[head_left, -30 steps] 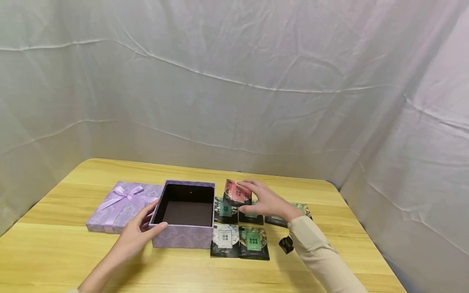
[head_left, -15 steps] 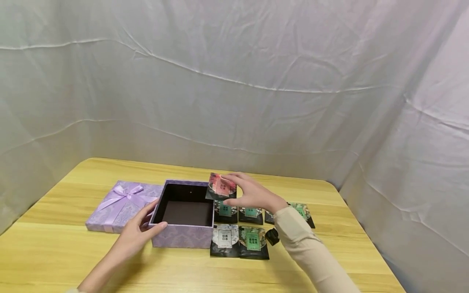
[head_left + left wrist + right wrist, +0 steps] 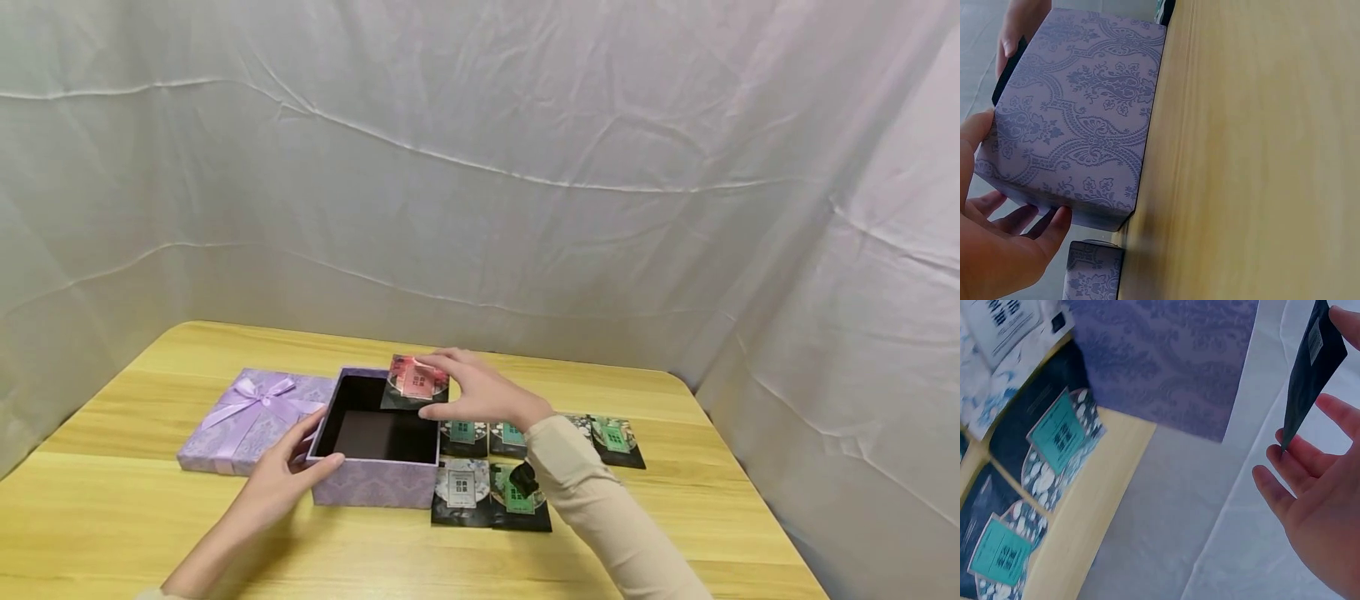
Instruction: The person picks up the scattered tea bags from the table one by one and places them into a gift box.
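- Right hand (image 3: pixel 483 393) pinches the red packet (image 3: pixel 415 383), which seems above the far right corner of the open box (image 3: pixel 375 486).
- Left hand (image 3: pixel 279 477) grips the box at its near left side.
- Probably, packing is in hand; next move calls for lowering the packet inside.

Clasping on the left, pinching higher on the right.

Setting the thumb of the left hand (image 3: pixel 283 473) apart from its fingers, with the left forearm (image 3: pixel 213 546) mostly bare; holding the right hand (image 3: pixel 486 392) farther forward, thumb parted from fingers, with the right forearm (image 3: pixel 600 496) sleeved and slanted inward.
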The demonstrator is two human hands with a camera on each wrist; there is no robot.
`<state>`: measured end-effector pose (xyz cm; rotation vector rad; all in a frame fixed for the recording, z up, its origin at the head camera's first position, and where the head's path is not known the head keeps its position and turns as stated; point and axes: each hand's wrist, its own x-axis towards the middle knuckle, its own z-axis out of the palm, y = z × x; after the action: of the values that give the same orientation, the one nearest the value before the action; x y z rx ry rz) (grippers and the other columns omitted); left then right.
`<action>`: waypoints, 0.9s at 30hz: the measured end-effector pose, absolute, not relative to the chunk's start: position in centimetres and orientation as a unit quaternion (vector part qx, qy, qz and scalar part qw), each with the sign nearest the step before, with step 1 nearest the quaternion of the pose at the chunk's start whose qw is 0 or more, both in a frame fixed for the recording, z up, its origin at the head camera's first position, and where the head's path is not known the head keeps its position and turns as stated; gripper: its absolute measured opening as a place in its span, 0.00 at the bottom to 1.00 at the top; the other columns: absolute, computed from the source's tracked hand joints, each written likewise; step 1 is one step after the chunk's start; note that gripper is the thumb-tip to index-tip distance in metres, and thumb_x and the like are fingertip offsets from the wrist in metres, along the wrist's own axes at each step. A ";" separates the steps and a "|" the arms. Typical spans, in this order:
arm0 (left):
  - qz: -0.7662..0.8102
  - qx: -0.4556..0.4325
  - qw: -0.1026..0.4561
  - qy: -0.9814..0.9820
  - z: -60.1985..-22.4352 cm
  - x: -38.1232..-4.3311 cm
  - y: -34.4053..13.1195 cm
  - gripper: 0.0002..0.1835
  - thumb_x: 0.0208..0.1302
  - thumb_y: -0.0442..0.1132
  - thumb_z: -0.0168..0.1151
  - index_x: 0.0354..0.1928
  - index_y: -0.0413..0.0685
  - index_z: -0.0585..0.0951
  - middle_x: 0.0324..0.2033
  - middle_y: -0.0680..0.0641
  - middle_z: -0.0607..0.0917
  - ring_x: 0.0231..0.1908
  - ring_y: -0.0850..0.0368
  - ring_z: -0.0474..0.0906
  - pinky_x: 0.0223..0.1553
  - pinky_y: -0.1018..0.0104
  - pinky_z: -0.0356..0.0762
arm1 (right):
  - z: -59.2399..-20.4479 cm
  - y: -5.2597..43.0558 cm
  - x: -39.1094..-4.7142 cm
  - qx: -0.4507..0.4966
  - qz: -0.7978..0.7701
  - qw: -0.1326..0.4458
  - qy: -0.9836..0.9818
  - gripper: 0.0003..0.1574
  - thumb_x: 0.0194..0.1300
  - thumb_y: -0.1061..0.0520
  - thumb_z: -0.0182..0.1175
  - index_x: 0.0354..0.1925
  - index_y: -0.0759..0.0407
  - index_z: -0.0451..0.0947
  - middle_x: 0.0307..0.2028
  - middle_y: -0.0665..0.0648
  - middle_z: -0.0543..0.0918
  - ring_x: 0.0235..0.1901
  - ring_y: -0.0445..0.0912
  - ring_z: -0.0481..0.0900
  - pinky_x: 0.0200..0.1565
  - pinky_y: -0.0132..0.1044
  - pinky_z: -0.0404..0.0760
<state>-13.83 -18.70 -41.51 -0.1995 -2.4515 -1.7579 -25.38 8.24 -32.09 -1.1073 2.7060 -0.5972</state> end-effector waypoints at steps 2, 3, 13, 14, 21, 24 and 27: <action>-0.580 -0.066 0.060 -0.810 -41.5 -13.8 -18.7 0.38 0.65 0.40 0.64 0.73 0.41 0.59 0.65 0.29 0.65 0.57 0.34 0.71 0.48 0.77 0.71 | -32.1 7.6 -25.4 -0.380 -0.201 0.078 0.899 0.48 0.60 0.37 0.62 0.74 0.44 0.57 0.70 0.54 0.60 0.68 0.50 0.58 0.63 0.52 0.65; -0.580 -0.065 0.059 -0.810 -41.5 -13.9 -18.7 0.38 0.65 0.40 0.64 0.73 0.41 0.59 0.65 0.29 0.65 0.57 0.34 0.71 0.48 0.80 0.69 | -32.2 7.4 -25.4 -0.384 -0.204 0.079 0.897 0.48 0.60 0.37 0.62 0.74 0.44 0.58 0.70 0.55 0.60 0.68 0.49 0.58 0.63 0.51 0.65; -0.575 -0.062 0.053 -0.814 -41.4 -13.9 -18.5 0.38 0.66 0.42 0.63 0.73 0.42 0.58 0.66 0.29 0.63 0.58 0.33 0.70 0.48 0.79 0.69 | -33.2 4.8 -25.8 -0.383 -0.237 0.091 0.888 0.48 0.59 0.36 0.63 0.73 0.43 0.58 0.70 0.54 0.61 0.67 0.50 0.60 0.62 0.52 0.66; -0.574 -0.062 0.052 -0.815 -41.4 -14.0 -18.5 0.38 0.66 0.42 0.63 0.73 0.42 0.58 0.66 0.29 0.63 0.59 0.34 0.70 0.49 0.78 0.69 | -33.3 4.7 -25.8 -0.383 -0.238 0.093 0.888 0.48 0.60 0.36 0.63 0.73 0.43 0.58 0.70 0.54 0.61 0.67 0.50 0.60 0.62 0.52 0.66; -0.566 -0.061 0.051 -0.821 -41.4 -14.0 -18.4 0.38 0.66 0.43 0.63 0.73 0.43 0.58 0.67 0.30 0.63 0.60 0.34 0.69 0.53 0.65 0.73 | -33.7 3.9 -26.0 -0.382 -0.242 0.101 0.886 0.48 0.59 0.38 0.64 0.73 0.45 0.60 0.70 0.56 0.61 0.68 0.50 0.59 0.64 0.52 0.64; -0.565 -0.063 0.053 -0.821 -41.4 -14.0 -18.5 0.38 0.66 0.43 0.63 0.73 0.43 0.58 0.67 0.30 0.63 0.59 0.35 0.69 0.53 0.66 0.73 | -33.9 3.6 -26.0 -0.381 -0.247 0.104 0.885 0.47 0.59 0.38 0.65 0.72 0.45 0.60 0.69 0.55 0.62 0.67 0.49 0.59 0.64 0.49 0.64; -0.567 -0.064 0.056 -0.820 -41.4 -14.0 -18.5 0.38 0.66 0.42 0.63 0.73 0.43 0.58 0.67 0.29 0.63 0.59 0.35 0.69 0.51 0.71 0.73 | -34.1 3.4 -26.1 -0.380 -0.252 0.109 0.883 0.46 0.59 0.39 0.65 0.72 0.45 0.61 0.69 0.55 0.62 0.67 0.48 0.60 0.64 0.47 0.64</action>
<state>-13.96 -18.49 -41.43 -0.1931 -2.4874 -1.7197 -26.08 3.40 -34.14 -1.1169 2.5970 -0.7418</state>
